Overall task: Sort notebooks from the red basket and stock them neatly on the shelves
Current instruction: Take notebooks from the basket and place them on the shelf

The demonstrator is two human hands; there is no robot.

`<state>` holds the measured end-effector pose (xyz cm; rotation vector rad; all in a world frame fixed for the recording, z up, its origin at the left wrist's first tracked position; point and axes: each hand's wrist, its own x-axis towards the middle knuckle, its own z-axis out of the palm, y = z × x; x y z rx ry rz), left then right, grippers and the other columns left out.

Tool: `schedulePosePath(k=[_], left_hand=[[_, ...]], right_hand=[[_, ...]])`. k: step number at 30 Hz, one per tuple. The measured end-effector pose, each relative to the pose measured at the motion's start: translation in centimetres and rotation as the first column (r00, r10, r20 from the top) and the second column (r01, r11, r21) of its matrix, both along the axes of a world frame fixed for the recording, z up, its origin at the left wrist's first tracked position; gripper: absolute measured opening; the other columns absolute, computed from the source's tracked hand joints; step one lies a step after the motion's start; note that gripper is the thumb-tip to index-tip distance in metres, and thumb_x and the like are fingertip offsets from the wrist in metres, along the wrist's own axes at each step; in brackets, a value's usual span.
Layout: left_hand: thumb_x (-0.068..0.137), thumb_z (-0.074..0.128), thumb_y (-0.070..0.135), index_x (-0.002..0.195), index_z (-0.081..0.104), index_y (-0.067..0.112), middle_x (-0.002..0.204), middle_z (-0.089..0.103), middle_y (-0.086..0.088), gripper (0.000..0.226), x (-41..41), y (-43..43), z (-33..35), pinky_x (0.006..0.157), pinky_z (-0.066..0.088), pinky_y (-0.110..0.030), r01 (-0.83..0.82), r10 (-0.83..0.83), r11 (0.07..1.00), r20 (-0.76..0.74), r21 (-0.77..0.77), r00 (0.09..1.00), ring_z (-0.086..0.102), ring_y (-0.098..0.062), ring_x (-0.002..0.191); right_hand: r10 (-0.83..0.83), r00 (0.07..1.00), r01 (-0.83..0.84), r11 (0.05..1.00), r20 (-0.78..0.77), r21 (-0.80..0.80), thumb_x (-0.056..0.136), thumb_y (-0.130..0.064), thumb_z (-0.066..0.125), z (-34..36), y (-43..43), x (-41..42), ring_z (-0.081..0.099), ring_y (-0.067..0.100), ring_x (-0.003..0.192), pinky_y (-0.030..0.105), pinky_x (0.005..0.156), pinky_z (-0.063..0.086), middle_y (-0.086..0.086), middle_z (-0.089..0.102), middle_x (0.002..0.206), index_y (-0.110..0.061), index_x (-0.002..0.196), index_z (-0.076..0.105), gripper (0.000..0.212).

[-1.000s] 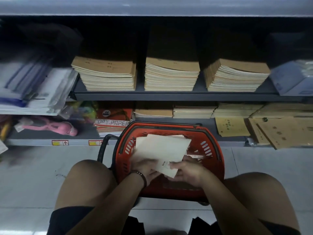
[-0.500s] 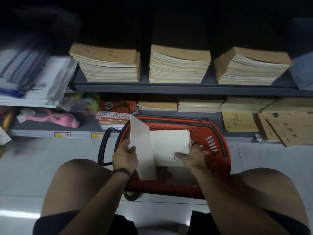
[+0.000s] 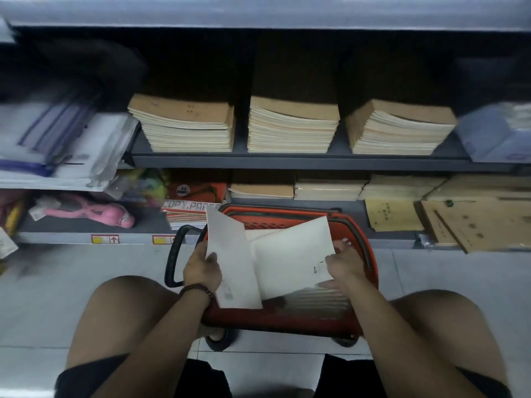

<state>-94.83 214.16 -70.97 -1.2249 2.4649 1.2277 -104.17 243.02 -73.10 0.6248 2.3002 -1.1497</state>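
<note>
A red basket (image 3: 363, 245) stands on the floor between my knees, with more notebooks stacked inside. My left hand (image 3: 201, 270) grips a pale notebook (image 3: 232, 262) by its left edge, held upright over the basket's left side. My right hand (image 3: 343, 264) pinches the right edge of a second white notebook (image 3: 290, 254), tilted above the stack in the basket. Three piles of brown-covered notebooks (image 3: 290, 124) sit on the grey shelf (image 3: 287, 161) ahead.
The lower shelf holds flat notebook piles (image 3: 327, 189), brown envelopes (image 3: 471, 225), a copy paper pack (image 3: 189, 208) and a pink toy (image 3: 94, 211). Plastic folders (image 3: 57, 147) lie at the left. The basket's black handle (image 3: 172, 259) sticks out leftward. Grey tiled floor lies on both sides.
My hands separated the notebooks: the left one lifted one upright at the left, and the right hand has now raised and tilted another out of the basket.
</note>
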Motion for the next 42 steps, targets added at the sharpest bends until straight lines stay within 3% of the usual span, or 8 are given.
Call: schedulePosePath(k=[4, 10, 15, 21, 26, 31, 38, 42], left_hand=[[0.109, 0.048, 0.011, 0.142, 0.061, 0.017, 0.133, 0.07, -0.012, 0.036, 0.6, 0.4, 2.8, 0.107, 0.051, -0.048, 0.02, -0.007, 0.988, -0.084, 0.151, 0.996, 0.064, -0.04, 0.124], [0.112, 0.047, 0.012, 0.136, 0.063, 0.026, 0.123, 0.075, -0.002, 0.032, 1.6, 3.5, 9.3, 0.078, 0.063, -0.034, 0.083, 0.075, 0.857, -0.282, 0.509, 0.957, 0.074, -0.02, 0.102], [0.112, 0.047, 0.012, 0.131, 0.064, 0.026, 0.12, 0.078, -0.015, 0.03, 1.3, 6.4, 13.7, 0.079, 0.064, -0.061, 0.099, 0.235, 0.656, -0.327, 0.748, 0.915, 0.075, -0.043, 0.106], [0.11, 0.052, 0.015, 0.126, 0.069, 0.031, 0.119, 0.079, -0.012, 0.028, 0.8, 8.3, 18.8, 0.072, 0.065, -0.048, 0.253, 0.174, 0.665, -0.475, 0.703, 0.863, 0.079, -0.035, 0.102], [0.104, 0.064, 0.026, 0.13, 0.067, 0.031, 0.122, 0.078, -0.013, 0.026, -0.1, 10.2, 23.8, 0.076, 0.065, -0.052, 0.375, 0.152, 0.604, -0.564, 0.703, 0.812, 0.078, -0.037, 0.106], [0.048, 0.107, 0.031, 0.121, 0.064, 0.028, 0.109, 0.079, -0.022, 0.085, -0.4, 12.3, 28.8, 0.075, 0.063, -0.056, 0.468, 0.109, 0.545, -0.612, 0.696, 0.783, 0.079, -0.043, 0.095], [0.1, 0.071, 0.021, 0.134, 0.053, 0.027, 0.11, 0.079, -0.021, 0.038, -0.2, 13.9, 29.9, 0.076, 0.063, -0.058, 0.423, 0.169, 0.464, -0.547, 0.778, 0.82, 0.079, -0.041, 0.096], [0.099, 0.07, 0.034, 0.137, 0.058, 0.028, 0.122, 0.077, -0.017, 0.04, -0.2, 13.5, 30.4, 0.083, 0.062, -0.06, 0.436, 0.155, 0.416, -0.535, 0.798, 0.83, 0.076, -0.043, 0.108]], right_hand=[[0.078, 0.928, -0.088, 0.996, -0.364, -0.013, 0.103, -0.001, 0.051, 5.6, 1.1, 2.1, 0.071, 0.002, 0.083, 0.022, 0.052, 0.058, -0.013, 0.071, 0.105, -0.044, 0.099, 0.067, 0.046], [0.416, 0.377, -0.303, 0.9, -0.827, 0.315, 0.095, 0.008, 0.064, 10.7, 2.7, 7.2, 0.066, 0.003, 0.122, 0.025, 0.105, 0.054, -0.017, 0.069, 0.133, -0.039, 0.133, 0.068, 0.06], [0.616, 0.157, -0.318, 0.772, -0.772, 0.551, 0.066, 0.024, 0.075, 12.3, 4.0, 8.4, 0.063, 0.025, 0.134, 0.057, 0.12, 0.042, 0.006, 0.068, 0.141, -0.016, 0.123, 0.075, 0.07], [0.655, 0.167, -0.188, 0.754, -0.736, 0.629, 0.056, 0.026, 0.08, 18.3, 5.6, 9.4, 0.076, 0.035, 0.109, 0.049, 0.076, 0.066, 0.014, 0.073, 0.131, -0.009, 0.098, 0.077, 0.055], [0.725, 0.069, -0.155, 0.686, -0.685, 0.711, 0.056, 0.017, 0.09, 24.6, 7.5, 9.1, 0.069, 0.028, 0.127, 0.046, 0.092, 0.064, 0.01, 0.074, 0.133, -0.011, 0.099, 0.075, 0.053], [0.635, -0.026, -0.37, 0.711, -0.772, 0.598, 0.098, -0.017, 0.072, 28.7, 10.0, 8.1, 0.058, 0.018, 0.138, 0.042, 0.116, 0.048, -0.003, 0.067, 0.142, -0.013, 0.135, 0.072, 0.038], [0.604, -0.228, -0.225, 0.73, -0.764, 0.645, 0.078, 0.012, 0.082, 29.5, 10.8, 8.8, 0.058, 0.013, 0.137, 0.055, 0.106, 0.054, -0.008, 0.07, 0.138, -0.021, 0.125, 0.069, 0.059], [0.635, -0.389, -0.184, 0.657, -0.668, 0.731, 0.093, 0.002, 0.075, 29.8, 10.7, 8.5, 0.053, 0.021, 0.146, 0.062, 0.118, 0.042, -0.001, 0.069, 0.141, -0.014, 0.105, 0.07, 0.02]])
